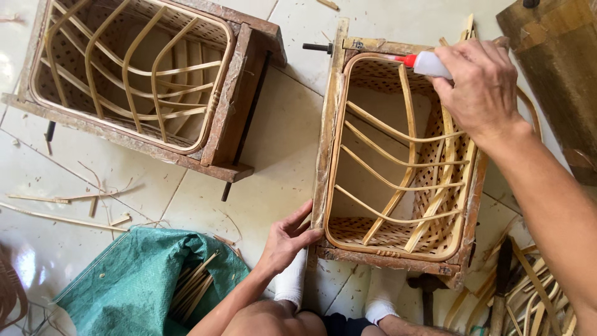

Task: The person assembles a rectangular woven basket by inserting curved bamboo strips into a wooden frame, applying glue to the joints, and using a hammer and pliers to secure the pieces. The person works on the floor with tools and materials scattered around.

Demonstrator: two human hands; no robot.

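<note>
On the white tiled floor (273, 155), toward its far left corner, stands a rectangular weathered wooden mould frame (233, 99) holding an unfinished woven bamboo basket (130, 74); it sits apart from the work. At the near left edge lies a green woven plastic sack (124, 280), its mouth open so that the bundle of bamboo strips (193, 289) inside stays within reach. Loose bamboo slivers (68, 208) lie scattered on the tiles beside it.

The left hand (287, 239) presses flat, fingers together, against the near left corner of a second rectangular wooden mould frame (326, 155); in all likelihood this steadies the frame. Two feet in white socks (384, 292) brace its near side. This frame holds a second unfinished bamboo basket (398, 162), opening upward so that the rim is accessible.

The right hand (482, 84) is clamped around a small white plastic squeeze bottle with a red nozzle (426, 63), the nozzle pointing left at the basket rim near the frame's far edge.

Count: two frames, two baskets, one bottle, one sack, two hands.
</note>
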